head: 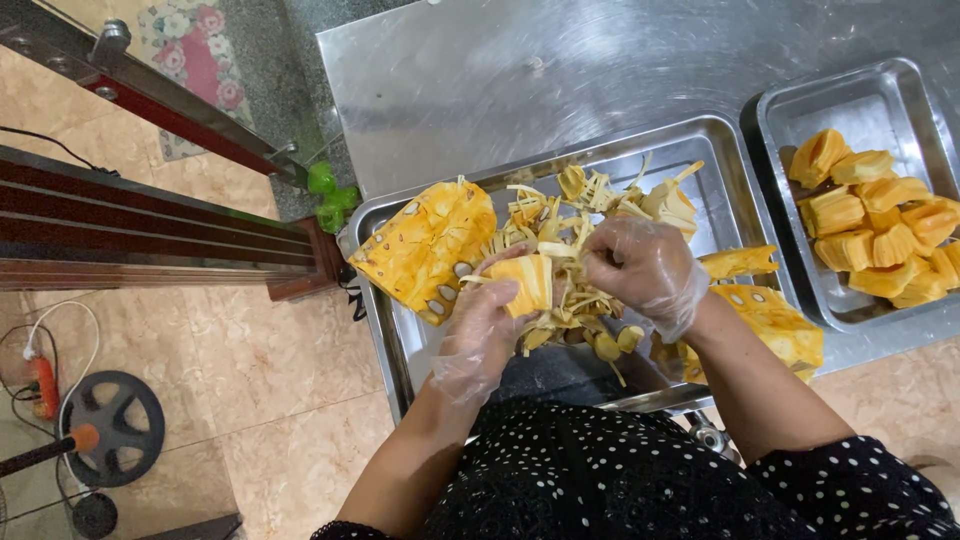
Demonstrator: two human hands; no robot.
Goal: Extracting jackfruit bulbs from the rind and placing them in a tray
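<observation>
Both forearms reach forward over the near edge of the large steel tray point(720, 150), wrists bent down, each hand in a thin clear glove. The left hand point(480, 335) is cupped with fingers curled around 1 yellow jackfruit pod point(528, 282), thumb pressed on its top. The right hand point(645, 270) is drawn into a pinch at the pale fibre strands point(560, 235) just beside that pod, fingertips closed on them. The pod sits above the middle of the tray, between the 2 hands. A jackfruit rind piece point(425, 245) lies at the tray's left end, and another rind piece point(775, 325) at its right near corner. Right of the tray stands a smaller steel tray point(880, 95) holding cleaned yellow pods point(880, 225).
</observation>
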